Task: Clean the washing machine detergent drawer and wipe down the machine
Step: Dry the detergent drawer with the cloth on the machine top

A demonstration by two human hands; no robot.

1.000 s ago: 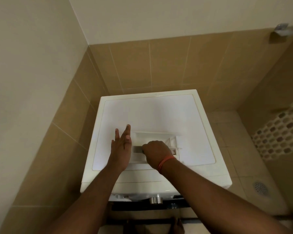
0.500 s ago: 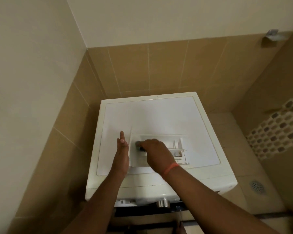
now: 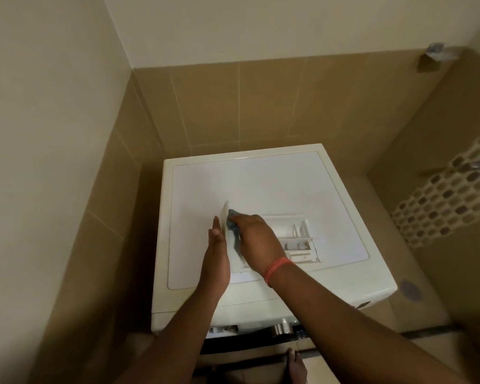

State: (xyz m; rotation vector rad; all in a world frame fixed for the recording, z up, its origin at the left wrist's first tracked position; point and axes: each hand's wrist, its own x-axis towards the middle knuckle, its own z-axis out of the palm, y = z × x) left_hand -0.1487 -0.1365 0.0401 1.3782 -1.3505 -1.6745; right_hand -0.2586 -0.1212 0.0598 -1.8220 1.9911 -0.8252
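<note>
Blue-grey cloth (image 3: 233, 224) in right hand (image 3: 257, 239), gripped, now moving onto drawer (image 3: 294, 242) front panel; left hand (image 3: 216, 253), fingers straight, bracing it — drawer wipe progressing.

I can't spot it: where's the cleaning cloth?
In the head view, the blue cloth is in the right hand, against the drawer's left end.

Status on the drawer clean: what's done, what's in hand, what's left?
Done: the drawer is out and lies on the washing machine top. In hand: the right hand rubs a blue cloth at the drawer's front panel while the flat left hand braces it. Left: the small compartments, refitting, wiping the machine.
</note>
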